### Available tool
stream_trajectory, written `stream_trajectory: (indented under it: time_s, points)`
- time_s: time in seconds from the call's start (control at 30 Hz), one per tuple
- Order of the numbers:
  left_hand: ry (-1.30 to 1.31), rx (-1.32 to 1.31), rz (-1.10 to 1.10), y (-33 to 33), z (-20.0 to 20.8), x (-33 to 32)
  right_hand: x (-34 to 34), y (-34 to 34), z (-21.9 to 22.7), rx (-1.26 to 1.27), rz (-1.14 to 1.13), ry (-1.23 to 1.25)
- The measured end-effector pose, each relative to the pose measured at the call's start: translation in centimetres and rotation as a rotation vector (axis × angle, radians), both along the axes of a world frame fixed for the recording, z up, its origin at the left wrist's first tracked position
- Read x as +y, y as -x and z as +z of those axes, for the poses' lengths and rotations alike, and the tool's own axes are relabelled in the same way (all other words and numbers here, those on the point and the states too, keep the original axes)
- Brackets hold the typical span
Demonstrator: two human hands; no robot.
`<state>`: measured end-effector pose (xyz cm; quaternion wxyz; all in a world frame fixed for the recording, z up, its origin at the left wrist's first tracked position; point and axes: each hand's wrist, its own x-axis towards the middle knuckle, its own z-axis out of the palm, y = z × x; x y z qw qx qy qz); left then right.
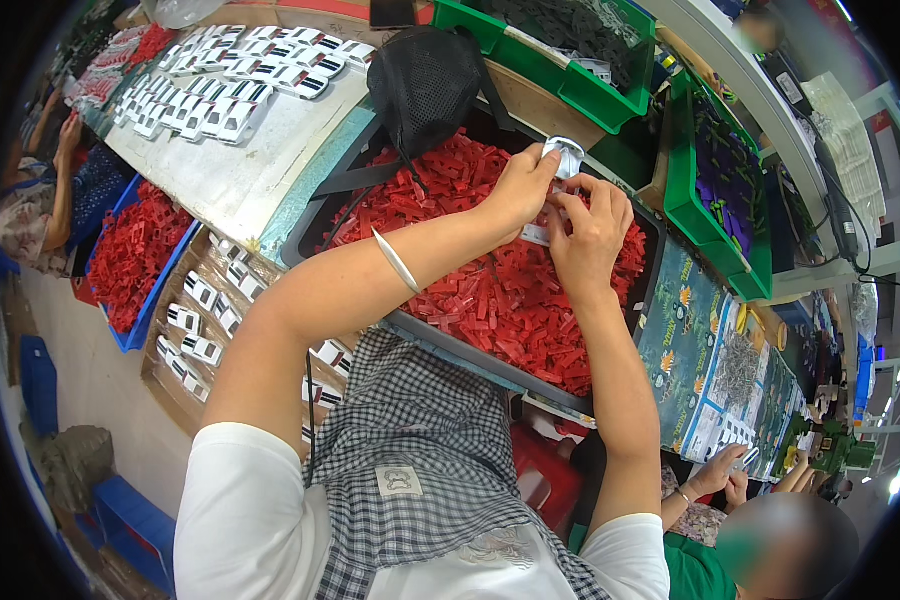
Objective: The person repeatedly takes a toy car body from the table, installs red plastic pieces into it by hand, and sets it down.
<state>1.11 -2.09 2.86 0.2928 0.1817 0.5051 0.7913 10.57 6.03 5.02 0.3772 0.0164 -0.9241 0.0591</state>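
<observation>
Left hand [522, 190] grips a white car [564, 157] at its fingertips. Right hand [592, 225] curled just beside it; its hold cannot be told. A firm left pinch and light right fingers should serve best. Below both hands: red parts [490, 310] filling a dark bin [490, 366]. Leftward: pale tabletop [295, 130], more cars [232, 110]. Rightward: green tray [697, 228], co-worker's hand [712, 474].

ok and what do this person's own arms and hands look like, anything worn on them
Both arms come out of short white sleeves that end above the elbows, leaving the forearms uncovered. A plain, silvery bangle circles the left forearm; none shows on the right one. The left hand and right hand are slim and ungloved, with bare fingers.
</observation>
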Motion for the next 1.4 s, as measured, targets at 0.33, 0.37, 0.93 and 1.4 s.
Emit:
stream_trajectory:
  time_s: [0.33,0.37,0.93,1.4]
  points:
    - [0.041,0.049,-0.035,-0.2,0.1,-0.1,0.1,0.3,-0.5,0.045,-0.074,-0.074]
    - [0.05,0.036,-0.033,-0.2,0.2,0.0,0.2,0.2,-0.5,0.027,-0.054,-0.082]
    - [-0.008,0.01,-0.07,-0.4,-0.3,0.0,0.4,0.5,-0.4,0.068,-0.054,-0.085]
    - [-0.05,-0.045,-0.031,-0.7,-0.1,0.1,0.5,0.6,-0.8,0.035,-0.037,0.008]
